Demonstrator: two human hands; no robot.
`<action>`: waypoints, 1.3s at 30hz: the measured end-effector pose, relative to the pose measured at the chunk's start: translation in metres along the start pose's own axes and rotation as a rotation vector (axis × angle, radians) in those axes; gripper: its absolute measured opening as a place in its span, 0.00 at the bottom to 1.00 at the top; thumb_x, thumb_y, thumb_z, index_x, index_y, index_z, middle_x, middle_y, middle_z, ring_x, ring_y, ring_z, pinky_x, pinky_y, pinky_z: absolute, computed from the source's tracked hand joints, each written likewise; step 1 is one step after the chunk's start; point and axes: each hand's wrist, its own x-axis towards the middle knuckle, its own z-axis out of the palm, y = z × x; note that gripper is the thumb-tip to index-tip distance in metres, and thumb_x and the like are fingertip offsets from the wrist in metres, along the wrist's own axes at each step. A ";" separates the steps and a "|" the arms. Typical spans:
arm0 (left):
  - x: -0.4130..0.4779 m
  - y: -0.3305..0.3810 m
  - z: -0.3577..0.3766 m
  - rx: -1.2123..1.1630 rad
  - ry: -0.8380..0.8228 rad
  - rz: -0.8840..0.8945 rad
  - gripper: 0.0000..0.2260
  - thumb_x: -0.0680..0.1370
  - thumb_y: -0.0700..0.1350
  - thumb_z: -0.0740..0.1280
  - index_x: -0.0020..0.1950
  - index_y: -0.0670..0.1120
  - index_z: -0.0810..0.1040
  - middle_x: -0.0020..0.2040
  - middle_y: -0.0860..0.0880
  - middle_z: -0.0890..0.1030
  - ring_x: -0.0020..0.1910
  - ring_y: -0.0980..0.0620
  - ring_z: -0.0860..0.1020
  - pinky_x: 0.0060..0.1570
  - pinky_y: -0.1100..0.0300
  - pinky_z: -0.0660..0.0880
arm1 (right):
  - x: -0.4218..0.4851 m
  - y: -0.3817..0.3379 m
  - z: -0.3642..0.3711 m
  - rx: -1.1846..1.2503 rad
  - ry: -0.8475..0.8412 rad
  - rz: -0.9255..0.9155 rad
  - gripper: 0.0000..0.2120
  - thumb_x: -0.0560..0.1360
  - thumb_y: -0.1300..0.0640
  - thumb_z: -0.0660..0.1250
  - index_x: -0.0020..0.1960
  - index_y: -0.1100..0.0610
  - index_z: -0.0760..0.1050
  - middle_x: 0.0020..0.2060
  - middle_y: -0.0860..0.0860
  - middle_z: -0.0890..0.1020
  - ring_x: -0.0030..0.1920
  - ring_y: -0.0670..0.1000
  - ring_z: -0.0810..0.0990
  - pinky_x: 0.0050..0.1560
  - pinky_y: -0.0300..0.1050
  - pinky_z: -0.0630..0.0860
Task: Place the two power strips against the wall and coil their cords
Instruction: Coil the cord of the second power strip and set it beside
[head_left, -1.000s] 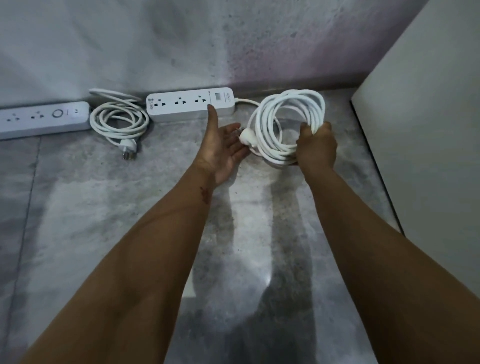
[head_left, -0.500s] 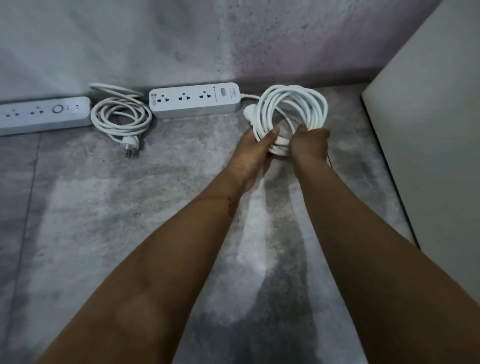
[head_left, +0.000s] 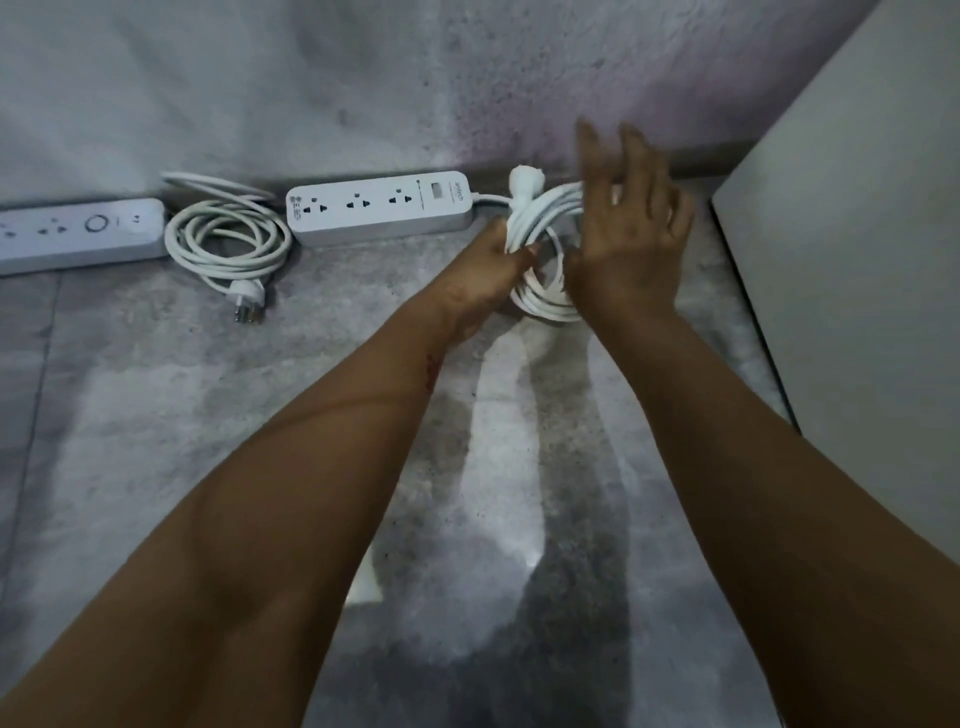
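Observation:
Two white power strips lie along the foot of the wall: one (head_left: 78, 234) at the far left, the other (head_left: 379, 208) in the middle. Between them a coiled white cord (head_left: 228, 244) lies flat with its plug (head_left: 249, 304) pointing toward me. To the right of the middle strip, my left hand (head_left: 493, 265) grips a second white coil (head_left: 540, 249) on its left side; its plug (head_left: 525, 179) sticks up at the top. My right hand (head_left: 628, 223) hovers over the coil's right side with fingers spread, blurred by motion and covering much of the coil.
The floor (head_left: 156, 415) is grey mottled tile and the wall (head_left: 311, 78) is rough grey concrete. A pale flat panel (head_left: 857, 260) rises at the right, close beside the coil. A small white object (head_left: 363, 587) peeks out under my left forearm.
My left hand has taken hold of the coil's left side. My right hand has let go of the coil and lifted with fingers spread. The plug now stands at the coil's top.

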 end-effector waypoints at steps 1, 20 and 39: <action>0.000 0.003 0.001 0.017 -0.022 -0.008 0.16 0.79 0.40 0.62 0.67 0.40 0.71 0.55 0.35 0.81 0.54 0.39 0.81 0.57 0.40 0.77 | 0.000 0.000 0.002 -0.007 -0.007 -0.101 0.34 0.72 0.46 0.60 0.77 0.45 0.59 0.75 0.56 0.65 0.73 0.58 0.66 0.68 0.57 0.63; 0.002 0.019 -0.030 0.309 0.166 0.124 0.19 0.82 0.50 0.61 0.71 0.42 0.70 0.67 0.44 0.74 0.62 0.51 0.74 0.61 0.63 0.72 | 0.012 0.016 0.022 -0.090 -0.205 0.046 0.24 0.71 0.47 0.66 0.65 0.56 0.73 0.56 0.58 0.80 0.55 0.62 0.78 0.61 0.56 0.67; 0.000 -0.039 -0.098 1.310 0.279 0.102 0.28 0.83 0.57 0.45 0.80 0.46 0.49 0.81 0.46 0.46 0.79 0.46 0.42 0.76 0.49 0.40 | 0.054 0.000 0.063 -0.024 -0.422 0.491 0.27 0.78 0.44 0.62 0.71 0.57 0.64 0.68 0.62 0.71 0.68 0.64 0.68 0.68 0.56 0.59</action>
